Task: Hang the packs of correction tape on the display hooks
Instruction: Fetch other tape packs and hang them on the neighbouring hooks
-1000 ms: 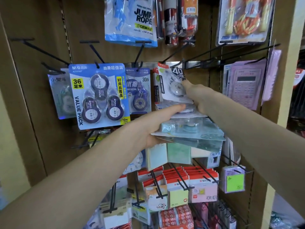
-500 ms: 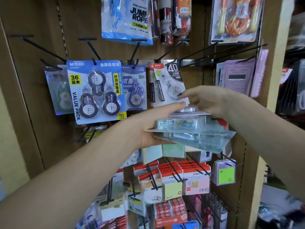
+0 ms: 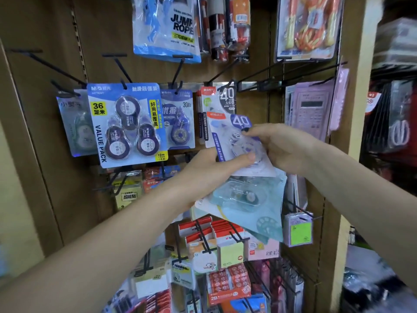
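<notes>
Fingers (image 3: 250, 157) of 2 hands – left hand (image 3: 212, 168), right hand (image 3: 284, 147) – grip 1 top pack (image 3: 239, 141).

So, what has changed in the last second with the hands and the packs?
The right hand left the hung "40" pack, came down and took the top pack off the stack. The left hand still holds that stack.

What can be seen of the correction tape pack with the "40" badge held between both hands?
The "40" pack is a white card with a blue "40" badge, a blue side strip and a clear blister over a roundish dispenser. It is tilted, top towards the hooks, not hung. The right hand pinches its top; the left hand's thumb presses its front. It lies atop the teal packs.
</notes>
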Demonstrator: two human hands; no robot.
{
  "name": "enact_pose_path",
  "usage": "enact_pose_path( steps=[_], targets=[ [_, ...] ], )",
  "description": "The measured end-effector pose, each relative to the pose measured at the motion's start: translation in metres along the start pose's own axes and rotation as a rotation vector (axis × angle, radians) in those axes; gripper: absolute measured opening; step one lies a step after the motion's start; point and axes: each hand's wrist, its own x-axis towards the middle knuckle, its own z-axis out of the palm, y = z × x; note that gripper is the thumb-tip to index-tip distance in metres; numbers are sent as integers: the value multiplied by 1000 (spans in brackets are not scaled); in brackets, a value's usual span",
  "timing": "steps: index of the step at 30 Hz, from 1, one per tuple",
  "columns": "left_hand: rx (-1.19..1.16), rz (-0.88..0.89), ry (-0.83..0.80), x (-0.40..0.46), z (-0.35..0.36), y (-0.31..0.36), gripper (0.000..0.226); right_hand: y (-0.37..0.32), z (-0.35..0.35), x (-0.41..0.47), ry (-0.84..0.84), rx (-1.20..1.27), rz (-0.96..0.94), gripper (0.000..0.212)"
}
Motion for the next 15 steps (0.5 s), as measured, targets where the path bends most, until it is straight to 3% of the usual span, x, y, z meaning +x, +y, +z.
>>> enact_pose_path(
  steps=[3, 10, 15],
  targets=[
    [103, 58, 52, 8, -4, -1, 30, -2, -1, 7, 43, 24, -148, 27],
    [145, 57, 110, 26, -18, -3, 24, -16, -2, 35, 220, 113, -359, 45],
    [151, 69, 128, 34, -24, -1, 44, -20, 3, 45, 267, 75, -393, 46]
  ],
)
